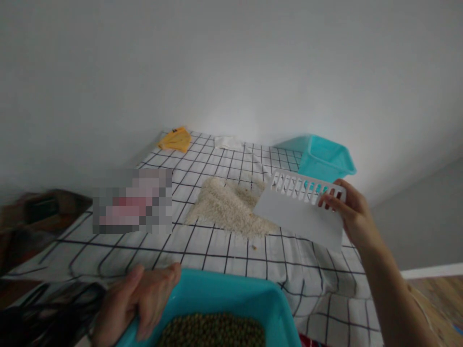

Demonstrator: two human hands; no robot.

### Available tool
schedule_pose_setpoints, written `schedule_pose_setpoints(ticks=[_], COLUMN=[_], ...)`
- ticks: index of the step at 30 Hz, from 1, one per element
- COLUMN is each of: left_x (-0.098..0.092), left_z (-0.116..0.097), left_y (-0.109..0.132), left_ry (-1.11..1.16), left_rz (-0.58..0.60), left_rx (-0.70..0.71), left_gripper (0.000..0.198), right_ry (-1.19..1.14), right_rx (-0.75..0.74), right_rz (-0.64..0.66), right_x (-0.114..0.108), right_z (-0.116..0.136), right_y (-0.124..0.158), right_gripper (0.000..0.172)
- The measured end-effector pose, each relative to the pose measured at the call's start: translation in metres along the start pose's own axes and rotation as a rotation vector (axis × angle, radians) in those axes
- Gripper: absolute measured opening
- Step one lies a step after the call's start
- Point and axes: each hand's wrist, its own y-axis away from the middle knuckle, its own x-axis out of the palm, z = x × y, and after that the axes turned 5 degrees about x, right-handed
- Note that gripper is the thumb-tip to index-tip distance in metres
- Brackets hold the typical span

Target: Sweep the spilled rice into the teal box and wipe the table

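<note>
The right hand (352, 212) grips a white slotted scraper (302, 209) touching the rice pile (227, 207); rice is still spread out. The left hand (139, 301) grasps the near teal tub (231, 294) of green beans (213, 331).

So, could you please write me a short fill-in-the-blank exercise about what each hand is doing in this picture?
1. The right hand holds a white slotted plastic scraper against a pile of pale ____ on the checked cloth.
2. The left hand grips the rim of a turquoise plastic tub holding small ____ beans.
3. A second turquoise tub sits at the table's ____ end.

Missing words: rice; green; far
</note>
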Motion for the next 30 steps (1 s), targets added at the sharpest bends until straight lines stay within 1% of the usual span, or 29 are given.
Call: schedule_pose_setpoints(ticks=[2,3,4,7,8,9,11,12,13,16,17,20,21,22,23,25,28,30], left_x=[0.005,0.009,0.014,0.025,0.027,0.028,0.027,0.026,0.026,0.024,0.022,0.015,0.014,0.015,0.018,0.03,0.047,0.05], left_z=[-0.001,-0.002,-0.003,-0.005,-0.005,-0.006,-0.007,-0.008,-0.009,-0.009,-0.008,-0.006,-0.006,-0.008,-0.01,-0.02,-0.033,-0.034], left_y=[0.0,0.001,0.001,0.001,0.001,0.001,0.0,0.0,-0.001,0.0,0.001,0.002,0.001,-0.001,-0.005,-0.018,-0.041,-0.047], left_ry=[0.099,0.14,0.165,0.178,0.174,0.168,0.15,0.142,0.137,0.137,0.136,0.105,0.084,0.058,0.025,-0.044,-0.117,-0.139], left_rz=[0.012,-0.003,-0.045,-0.255,-0.298,-0.286,-0.174,-0.14,-0.14,-0.289,-0.27,-0.077,-0.052,-0.067,-0.112,-0.199,-0.198,-0.193], left_rx=[0.011,0.012,0.003,-0.061,-0.078,-0.082,-0.06,-0.05,-0.053,-0.098,-0.102,-0.045,-0.031,-0.03,-0.04,-0.071,-0.07,-0.058], left_gripper=[0.077,0.076,0.075,0.078,0.079,0.078,0.075,0.074,0.074,0.076,0.076,0.076,0.078,0.081,0.084,0.081,0.063,0.059], right_ry=[0.008,0.011,0.01,-0.002,-0.003,0.0,0.011,0.015,0.015,-0.003,-0.012,-0.014,-0.01,-0.007,-0.005,-0.001,0.002,-0.012], right_rx=[0.002,0.001,0.0,-0.011,-0.014,-0.016,-0.02,-0.022,-0.027,-0.047,-0.052,-0.055,-0.049,-0.043,-0.04,-0.04,-0.026,0.019], right_rz=[0.015,0.019,0.022,0.01,0.004,-0.002,-0.008,-0.011,-0.023,-0.092,-0.115,-0.129,-0.114,-0.092,-0.068,-0.034,0.013,0.05], right_x=[0.001,0.002,0.002,0.001,0.0,-0.001,-0.002,-0.002,-0.002,0.002,0.004,0.01,0.012,0.013,0.015,0.019,0.026,0.031], right_z=[0.001,0.002,0.003,0.006,0.007,0.007,0.007,0.006,0.006,0.002,0.001,-0.004,-0.006,-0.008,-0.009,-0.013,-0.019,-0.024], right_y=[0.0,0.001,0.001,0.003,0.003,0.003,0.002,0.002,0.001,-0.005,-0.008,-0.024,-0.031,-0.038,-0.047,-0.063,-0.087,-0.099], right_gripper=[0.028,0.027,0.027,0.028,0.029,0.029,0.03,0.03,0.031,0.032,0.032,0.035,0.037,0.038,0.038,0.039,0.041,0.043])
